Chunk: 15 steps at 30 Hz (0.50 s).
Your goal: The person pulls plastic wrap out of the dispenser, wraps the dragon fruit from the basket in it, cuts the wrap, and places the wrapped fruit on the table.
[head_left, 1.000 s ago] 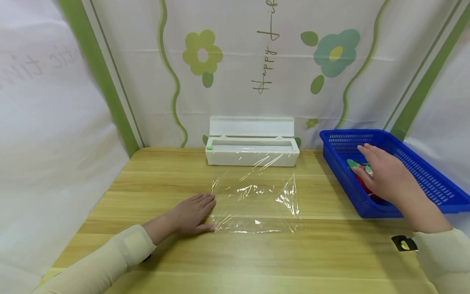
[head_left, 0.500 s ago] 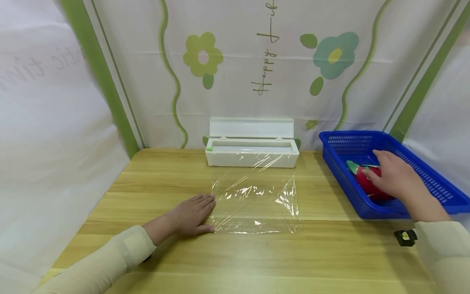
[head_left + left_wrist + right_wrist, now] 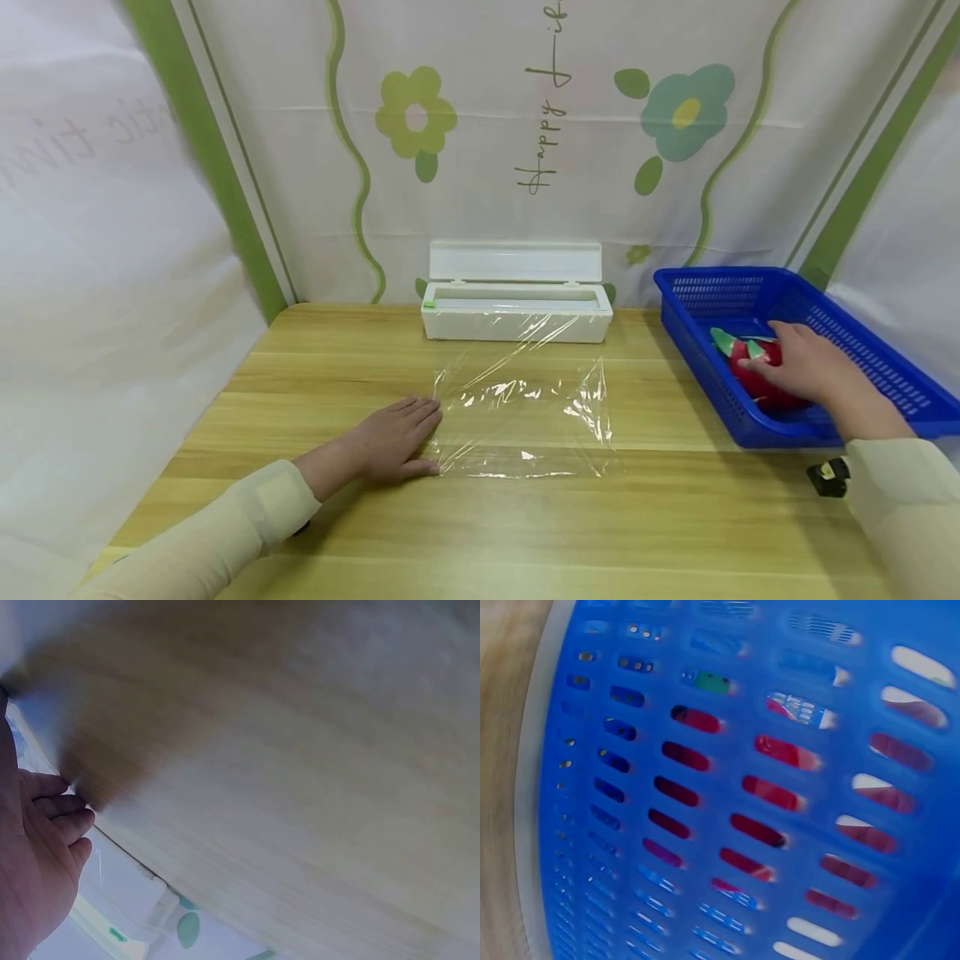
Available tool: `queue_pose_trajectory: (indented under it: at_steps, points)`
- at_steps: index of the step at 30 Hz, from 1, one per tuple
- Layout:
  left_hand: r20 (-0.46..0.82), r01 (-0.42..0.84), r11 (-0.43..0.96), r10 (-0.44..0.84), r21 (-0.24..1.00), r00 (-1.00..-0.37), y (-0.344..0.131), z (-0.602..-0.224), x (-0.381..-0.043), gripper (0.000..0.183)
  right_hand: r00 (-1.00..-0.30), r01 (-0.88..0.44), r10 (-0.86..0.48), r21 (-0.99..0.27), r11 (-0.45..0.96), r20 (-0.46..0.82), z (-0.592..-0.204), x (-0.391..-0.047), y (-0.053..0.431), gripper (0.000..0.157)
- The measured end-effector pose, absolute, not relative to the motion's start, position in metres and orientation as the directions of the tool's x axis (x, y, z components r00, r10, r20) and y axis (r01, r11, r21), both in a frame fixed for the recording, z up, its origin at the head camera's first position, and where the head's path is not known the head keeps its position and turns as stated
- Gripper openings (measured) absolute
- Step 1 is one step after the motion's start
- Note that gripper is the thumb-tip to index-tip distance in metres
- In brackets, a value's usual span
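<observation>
My left hand (image 3: 397, 437) lies flat on the wooden table, fingers straight at the left edge of a sheet of clear cling film (image 3: 525, 417). The film runs from a white cling film dispenser (image 3: 517, 325) with its lid raised. On the right, my right hand (image 3: 813, 367) reaches into a blue plastic basket (image 3: 693, 379) and holds a red dragon fruit (image 3: 750, 383) with green tips. Its thumb lies on the near side and the fingers reach over the far side, partly hidden. In the right wrist view, the red fruit shows through the slots of the basket wall (image 3: 727, 769).
The dispenser stands at the back edge of the table (image 3: 510, 533), by a flowered curtain (image 3: 480, 167). A small green tab (image 3: 429, 304) sits at its left end. The basket's rim rises around the right hand. A black wrist camera (image 3: 828, 477) hangs below the right sleeve.
My right hand has moved down and closer over the dragon fruit, its fingers now around it. The left hand, film and dispenser have stayed put.
</observation>
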<state>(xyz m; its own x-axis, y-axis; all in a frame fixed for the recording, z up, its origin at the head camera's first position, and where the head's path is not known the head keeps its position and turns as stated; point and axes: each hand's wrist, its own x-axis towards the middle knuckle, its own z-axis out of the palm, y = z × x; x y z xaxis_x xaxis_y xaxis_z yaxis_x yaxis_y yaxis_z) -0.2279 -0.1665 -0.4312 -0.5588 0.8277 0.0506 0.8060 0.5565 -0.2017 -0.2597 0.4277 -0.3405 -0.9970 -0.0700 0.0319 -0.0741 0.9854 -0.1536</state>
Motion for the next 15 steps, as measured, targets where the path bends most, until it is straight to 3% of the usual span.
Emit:
queue_pose_trajectory:
  at_steps: [15]
  points:
    - [0.050,0.808,0.553,0.830,-0.206,-0.555,-0.167,-0.432,-0.229,0.079,-1.000,-0.022,-0.022,-0.155,0.988,0.001,-0.356,-0.268,0.433,0.120]
